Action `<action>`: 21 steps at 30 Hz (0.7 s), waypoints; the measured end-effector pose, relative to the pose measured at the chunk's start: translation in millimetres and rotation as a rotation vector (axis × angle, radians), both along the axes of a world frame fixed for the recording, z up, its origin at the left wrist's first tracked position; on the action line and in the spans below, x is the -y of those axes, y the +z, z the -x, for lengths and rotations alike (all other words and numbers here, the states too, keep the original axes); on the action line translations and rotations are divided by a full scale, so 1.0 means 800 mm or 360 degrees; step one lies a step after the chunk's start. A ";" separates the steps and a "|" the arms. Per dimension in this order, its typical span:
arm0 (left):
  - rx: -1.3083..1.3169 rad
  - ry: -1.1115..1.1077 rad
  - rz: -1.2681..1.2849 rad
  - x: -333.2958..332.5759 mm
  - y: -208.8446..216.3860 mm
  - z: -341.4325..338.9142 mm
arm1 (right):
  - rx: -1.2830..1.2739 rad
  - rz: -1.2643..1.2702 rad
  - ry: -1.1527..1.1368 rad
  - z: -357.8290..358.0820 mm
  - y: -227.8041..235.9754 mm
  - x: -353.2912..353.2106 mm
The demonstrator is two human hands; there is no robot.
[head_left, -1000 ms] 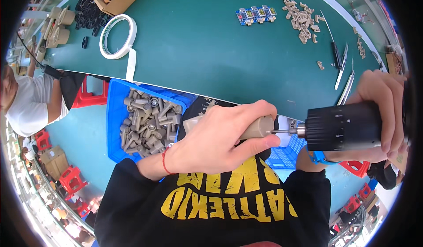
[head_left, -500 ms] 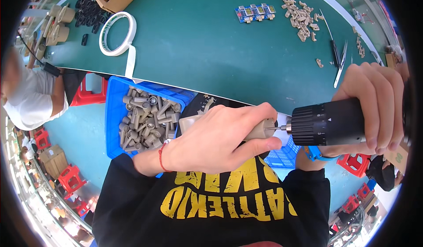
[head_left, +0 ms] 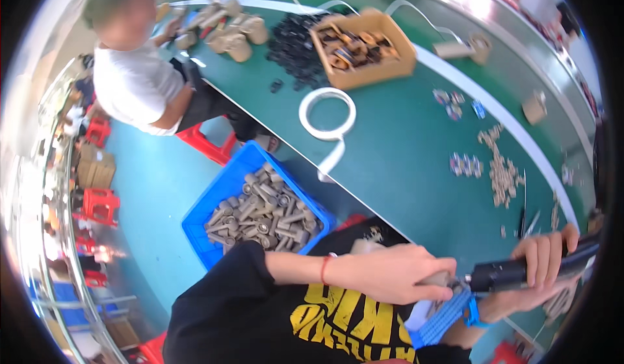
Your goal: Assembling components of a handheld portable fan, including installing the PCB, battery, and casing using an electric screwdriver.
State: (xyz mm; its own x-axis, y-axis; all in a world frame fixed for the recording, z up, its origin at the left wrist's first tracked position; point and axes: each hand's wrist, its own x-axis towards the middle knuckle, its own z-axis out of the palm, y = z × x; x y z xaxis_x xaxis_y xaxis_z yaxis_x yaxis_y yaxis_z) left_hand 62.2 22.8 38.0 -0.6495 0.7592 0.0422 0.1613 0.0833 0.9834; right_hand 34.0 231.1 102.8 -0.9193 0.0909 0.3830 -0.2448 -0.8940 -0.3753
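Note:
My left hand [head_left: 400,273] is closed around a beige plastic housing [head_left: 437,278], whose round end shows between thumb and fingers. Its other end [head_left: 366,247] sticks out behind the hand. My right hand [head_left: 545,260] grips a black electric screwdriver [head_left: 497,277] lying nearly level. The driver's tip points at the housing's round end; blur hides whether they touch. Both hands are over my lap, by the table's near edge. To their left, a blue bin [head_left: 195,224] holds many similar beige housings [head_left: 260,218].
On the green table [head_left: 403,149] lie a white tape roll [head_left: 305,120], blue circuit boards [head_left: 466,165], small beige clips [head_left: 504,179] and tweezers [head_left: 533,223]. A cardboard box [head_left: 370,75] of brown and black parts stands beside black pieces [head_left: 296,49]. A co-worker [head_left: 133,84] sits at left.
My view has swung left, so the table, bin and co-worker appear farther right. Before, the driver's bit was at the housing's round end; both hands keep their holds.

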 end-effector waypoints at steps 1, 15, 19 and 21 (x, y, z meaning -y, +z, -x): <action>-0.0052 0.0031 0.0016 0.000 -0.001 0.002 | 0.0015 -0.0001 -0.0083 -0.005 0.006 -0.013; 0.0756 0.1249 -0.2695 0.245 0.027 0.119 | 0.0818 -0.3134 -0.1340 -0.006 -0.038 -0.244; -0.0085 0.1349 -0.2624 0.294 0.056 0.108 | 0.0976 -0.3640 -0.1680 0.005 -0.036 -0.227; -0.0190 0.1186 -0.2555 0.286 0.062 0.092 | 0.0853 -0.3756 -0.1812 0.005 -0.039 -0.222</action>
State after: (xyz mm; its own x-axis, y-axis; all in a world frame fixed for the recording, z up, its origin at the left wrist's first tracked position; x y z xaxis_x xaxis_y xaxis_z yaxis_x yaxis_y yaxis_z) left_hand -11.0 -205.8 87.7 -0.7430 -0.4995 0.4455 0.6120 -0.7765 0.1500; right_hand 30.3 408.6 71.7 -0.8540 0.3194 0.4107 0.2864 0.9476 -0.1414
